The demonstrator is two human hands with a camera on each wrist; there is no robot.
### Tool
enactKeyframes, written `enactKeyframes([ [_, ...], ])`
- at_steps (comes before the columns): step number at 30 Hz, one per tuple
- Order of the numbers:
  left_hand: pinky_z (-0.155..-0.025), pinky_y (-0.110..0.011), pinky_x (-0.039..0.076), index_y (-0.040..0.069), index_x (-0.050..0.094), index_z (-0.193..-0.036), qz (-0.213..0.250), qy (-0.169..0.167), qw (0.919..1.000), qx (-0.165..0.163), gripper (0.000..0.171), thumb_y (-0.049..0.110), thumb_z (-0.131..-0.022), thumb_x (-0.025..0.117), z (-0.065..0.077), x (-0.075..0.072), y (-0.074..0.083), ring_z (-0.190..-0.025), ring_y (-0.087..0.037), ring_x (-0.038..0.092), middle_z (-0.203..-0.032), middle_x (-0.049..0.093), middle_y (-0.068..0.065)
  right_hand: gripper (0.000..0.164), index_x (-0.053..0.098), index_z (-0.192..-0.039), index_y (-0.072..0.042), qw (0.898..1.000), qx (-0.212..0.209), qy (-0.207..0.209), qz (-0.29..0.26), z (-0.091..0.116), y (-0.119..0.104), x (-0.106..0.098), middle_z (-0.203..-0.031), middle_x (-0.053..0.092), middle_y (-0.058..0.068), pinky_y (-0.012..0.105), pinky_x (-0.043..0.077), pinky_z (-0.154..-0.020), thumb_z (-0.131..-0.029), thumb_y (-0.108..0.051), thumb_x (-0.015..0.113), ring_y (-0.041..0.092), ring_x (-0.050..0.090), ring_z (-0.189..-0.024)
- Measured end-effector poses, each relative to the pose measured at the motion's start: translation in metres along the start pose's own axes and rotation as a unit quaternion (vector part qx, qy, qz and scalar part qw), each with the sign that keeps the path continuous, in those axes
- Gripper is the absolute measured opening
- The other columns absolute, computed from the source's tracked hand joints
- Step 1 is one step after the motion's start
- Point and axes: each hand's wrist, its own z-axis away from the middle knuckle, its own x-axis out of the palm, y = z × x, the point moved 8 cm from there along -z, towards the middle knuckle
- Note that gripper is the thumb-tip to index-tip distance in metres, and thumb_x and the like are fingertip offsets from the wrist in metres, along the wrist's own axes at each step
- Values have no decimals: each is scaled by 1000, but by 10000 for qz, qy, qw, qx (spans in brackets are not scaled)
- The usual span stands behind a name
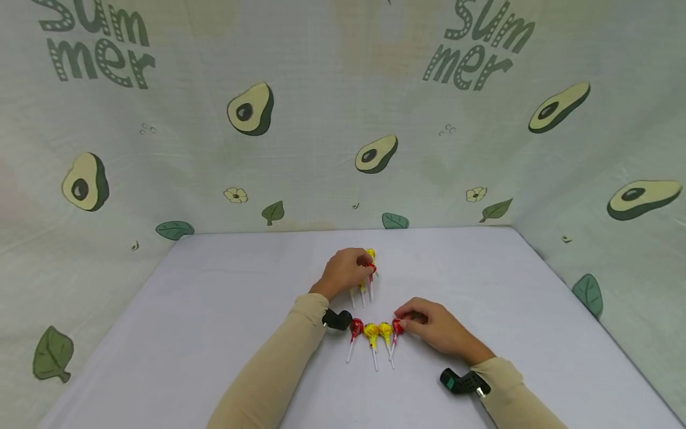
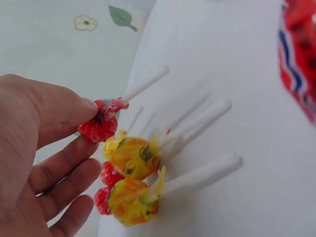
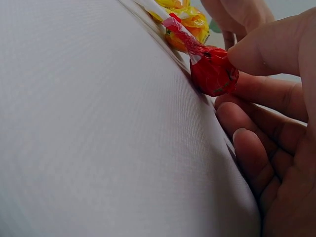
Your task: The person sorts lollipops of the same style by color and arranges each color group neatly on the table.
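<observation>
Head view: one tabletop (image 1: 214,286), white-covered, bearing wrapped lollipops in two groups. Left hand (image 1: 345,271), extended to the far group (image 1: 362,287), pinching a far red lollipop (image 1: 371,269). Right hand (image 1: 436,328), at the right end of the near row, pinching an end red lollipop (image 1: 397,326). Near row, going leftward from it: inner yellow lollipop (image 1: 385,330), outer yellow lollipop (image 1: 371,331), first red lollipop (image 1: 356,327). Heads point away from the person, sticks toward; reds flank yellows, an apparently deliberate ordering.

Left wrist view: far red lollipop held by its head between thumb and forefinger, stick clear of the hand; remaining fingers slack and parted, probably to spare the neighbours. Beside it, two yellow heads (image 2: 133,157), with two red heads (image 2: 102,200) partly hidden behind. One blurred red wrapper (image 2: 301,49) at the upper right edge.

Right wrist view: end red lollipop gripped likewise by the head, other fingers bent low near the cloth, perhaps for steadiness. Whether the head touches the cloth: cannot tell. Yellow wrappers just beyond.
</observation>
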Motion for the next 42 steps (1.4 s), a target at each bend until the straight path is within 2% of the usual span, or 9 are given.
enactKeyframes([
  [4, -79, -30, 51, 15, 73, -107, 427, 110, 9990, -20, 16, 23, -93, 71, 2, -7, -7, -89, -13, 59, -98, 66, 5, 14, 71, -109, -22, 10000, 5, -42, -33, 1, -1, 0, -102, 64, -10, 27, 48, -78, -96, -27, 68, 12, 58, -89],
  [8, -81, -29, 52, 14, 73, -109, 923, 247, 9953, -138, 17, 22, -93, 72, 4, -13, -19, -92, -14, 59, -99, 66, 4, 14, 71, -109, -22, 10000, 16, -48, -33, 1, -2, 0, -102, 64, -10, 27, 48, -78, -96, -27, 68, 13, 58, -89],
  [11, -83, -30, 53, 13, 72, -109, 1120, 332, 9929, -215, 17, 21, -93, 72, 4, -18, -29, -93, -15, 60, -99, 66, 4, 14, 71, -109, -22, 10000, 39, -35, -19, 1, -2, 0, -102, 64, -10, 27, 48, -79, -96, -27, 69, 13, 58, -89],
  [21, -82, -34, 53, 15, 73, -108, 1315, 529, 9884, -543, 16, 20, -94, 71, 8, -35, -58, -96, -17, 62, -101, 68, 3, 14, 70, -110, -25, 10000, 65, -20, -7, 1, 2, 0, -103, 64, -12, 27, 48, -79, -97, -28, 67, 12, 58, -90],
  [28, -85, -36, 53, 12, 72, -109, 1455, 605, 9843, -797, 17, 20, -94, 71, 3, -40, -78, -97, -19, 62, -102, 69, 1, 14, 70, -110, -26, 10000, 22, -3, 6, 0, 4, 1, -102, 64, -13, 27, 49, -79, -97, -27, 68, 11, 58, -89],
  [35, -92, -39, 51, 10, 72, -110, 1343, 483, 9848, -988, 18, 20, -94, 70, -7, -35, -87, -102, -22, 60, -105, 68, -2, 14, 71, -110, -22, 10000, -87, -5, -38, 1, 1, -1, -102, 64, -10, 27, 48, -78, -97, -27, 67, 12, 58, -88],
  [42, -94, -40, 50, 9, 72, -110, 1490, 446, 9809, -1167, 19, 19, -94, 71, -9, -31, -92, -104, -24, 59, -107, 68, -4, 15, 71, -111, -24, 10000, 68, -28, -66, 0, 3, 0, -104, 65, -12, 27, 48, -79, -97, -28, 67, 12, 58, -90],
])
